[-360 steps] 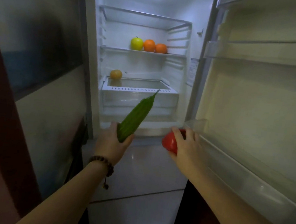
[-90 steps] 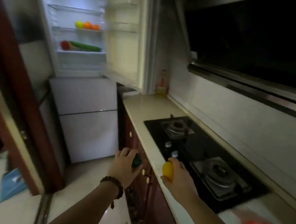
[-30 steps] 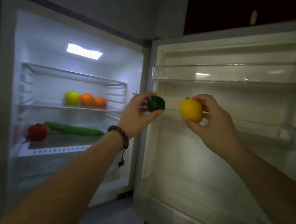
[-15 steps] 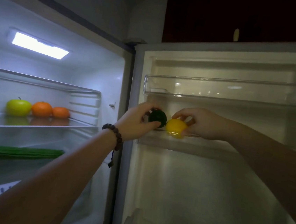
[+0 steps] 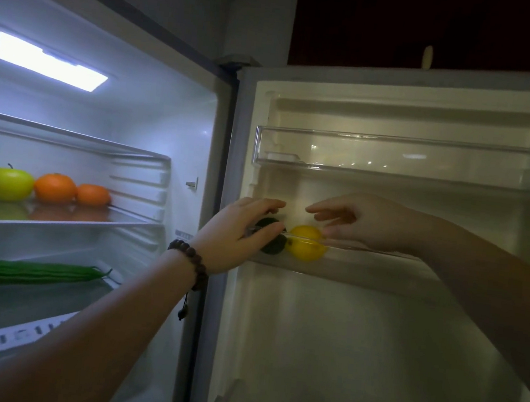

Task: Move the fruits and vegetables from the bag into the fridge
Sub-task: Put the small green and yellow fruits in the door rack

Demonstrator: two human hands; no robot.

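Fridge door [image 5: 371, 359] open. Middle door bin [image 5: 382, 257] holds lemon [image 5: 306, 243] at 3 o'clock of dark green fruit [image 5: 272, 246], touching. Right hand [image 5: 369, 223] fingers spread, off the lemon. Left hand [image 5: 237, 234] loosely curled beside the green fruit; contact unclear. Risk: withdrawing fingers nudge round fruit, rolls toward 3 o'clock; low rail contains it. Bin roomy rightward.

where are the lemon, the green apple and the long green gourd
lemon [image 5: 305, 242], head view, middle of its yellow skin
green apple [image 5: 6, 184], head view, centre of its front
long green gourd [image 5: 27, 273], head view, middle of its ridged body
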